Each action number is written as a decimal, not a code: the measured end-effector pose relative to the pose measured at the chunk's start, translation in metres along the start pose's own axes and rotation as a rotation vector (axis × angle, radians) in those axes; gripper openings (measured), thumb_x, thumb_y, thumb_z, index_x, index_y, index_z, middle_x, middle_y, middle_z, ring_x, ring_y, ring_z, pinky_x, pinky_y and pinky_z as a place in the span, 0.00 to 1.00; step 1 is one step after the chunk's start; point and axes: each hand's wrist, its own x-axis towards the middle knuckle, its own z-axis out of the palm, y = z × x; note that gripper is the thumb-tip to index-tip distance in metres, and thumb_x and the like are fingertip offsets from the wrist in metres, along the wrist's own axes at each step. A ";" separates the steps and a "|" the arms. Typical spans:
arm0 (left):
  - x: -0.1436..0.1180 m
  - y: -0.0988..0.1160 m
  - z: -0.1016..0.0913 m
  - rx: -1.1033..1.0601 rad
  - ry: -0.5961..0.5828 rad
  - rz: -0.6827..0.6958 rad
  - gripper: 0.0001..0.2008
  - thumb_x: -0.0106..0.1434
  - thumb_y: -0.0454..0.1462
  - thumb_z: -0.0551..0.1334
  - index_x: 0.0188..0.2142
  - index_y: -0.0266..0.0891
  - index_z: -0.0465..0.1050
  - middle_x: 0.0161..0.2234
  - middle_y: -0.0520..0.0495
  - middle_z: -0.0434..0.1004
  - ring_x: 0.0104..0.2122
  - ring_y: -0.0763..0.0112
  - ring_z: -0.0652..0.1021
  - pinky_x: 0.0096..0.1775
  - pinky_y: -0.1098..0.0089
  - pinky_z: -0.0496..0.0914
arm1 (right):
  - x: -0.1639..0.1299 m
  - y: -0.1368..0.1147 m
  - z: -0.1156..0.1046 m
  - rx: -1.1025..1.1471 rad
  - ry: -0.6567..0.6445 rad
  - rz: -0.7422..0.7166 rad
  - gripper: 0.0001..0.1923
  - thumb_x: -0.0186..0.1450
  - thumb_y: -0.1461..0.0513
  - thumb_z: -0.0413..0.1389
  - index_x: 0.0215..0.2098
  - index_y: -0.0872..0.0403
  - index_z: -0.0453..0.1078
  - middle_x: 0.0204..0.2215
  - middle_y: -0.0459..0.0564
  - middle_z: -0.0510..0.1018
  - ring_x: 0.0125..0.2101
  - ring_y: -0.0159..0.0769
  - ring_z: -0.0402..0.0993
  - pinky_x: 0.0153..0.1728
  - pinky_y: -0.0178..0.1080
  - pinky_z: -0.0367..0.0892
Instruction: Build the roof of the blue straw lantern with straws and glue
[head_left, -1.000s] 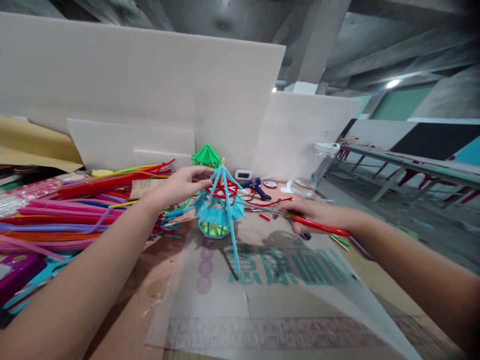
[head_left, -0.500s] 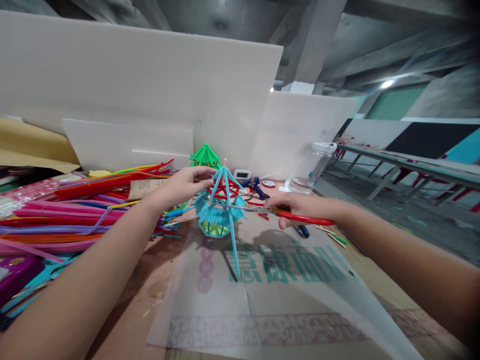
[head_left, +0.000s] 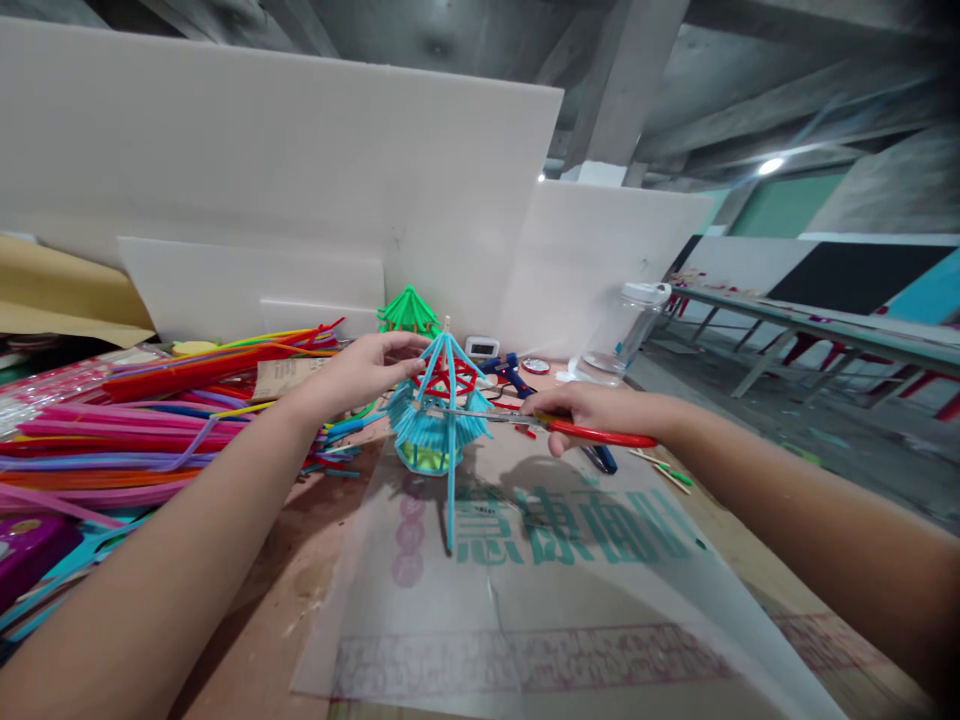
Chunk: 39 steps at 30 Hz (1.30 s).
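On the brown surface [head_left: 285, 600] my left hand [head_left: 367, 368] grips the blue straw pagoda [head_left: 441, 405]; my right hand [head_left: 592, 415] grips red-handled scissors [head_left: 555, 428] touching it

Craft workshop, bare concrete ceiling [head_left: 450, 40], piles of coloured straws [head_left: 150, 420], glue gun [head_left: 510, 372], long worktables [head_left: 825, 330]

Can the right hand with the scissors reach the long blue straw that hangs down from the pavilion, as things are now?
Probably yes. The right hand holds the red-handled scissors with the blade tips already at the long blue straw, and nothing lies between them. The left hand steadies the blue straw pavilion from the other side.
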 end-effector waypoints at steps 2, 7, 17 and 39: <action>0.000 -0.002 0.000 0.002 -0.006 -0.003 0.23 0.61 0.48 0.61 0.52 0.41 0.72 0.49 0.45 0.78 0.49 0.58 0.76 0.50 0.61 0.71 | 0.000 -0.001 0.000 -0.006 0.010 0.006 0.16 0.61 0.50 0.57 0.40 0.52 0.73 0.33 0.47 0.76 0.37 0.39 0.68 0.37 0.37 0.60; 0.000 -0.003 -0.001 0.018 -0.008 0.002 0.22 0.62 0.48 0.60 0.53 0.43 0.71 0.49 0.46 0.78 0.49 0.59 0.76 0.50 0.62 0.71 | 0.000 -0.002 0.003 0.014 0.019 0.044 0.14 0.60 0.51 0.58 0.37 0.51 0.74 0.34 0.46 0.78 0.37 0.40 0.70 0.37 0.37 0.60; 0.000 -0.003 -0.001 0.032 0.023 -0.015 0.21 0.62 0.46 0.60 0.52 0.43 0.72 0.49 0.46 0.78 0.48 0.57 0.77 0.50 0.59 0.72 | -0.002 -0.011 0.012 0.118 0.034 0.103 0.14 0.59 0.57 0.57 0.43 0.50 0.74 0.30 0.45 0.79 0.33 0.38 0.72 0.31 0.35 0.61; 0.004 -0.009 -0.005 -0.053 0.086 0.056 0.25 0.64 0.50 0.57 0.54 0.38 0.69 0.54 0.41 0.74 0.53 0.59 0.74 0.54 0.60 0.67 | -0.026 0.019 0.059 -0.071 -0.021 0.144 0.23 0.63 0.55 0.55 0.57 0.45 0.68 0.49 0.54 0.71 0.47 0.44 0.72 0.45 0.41 0.67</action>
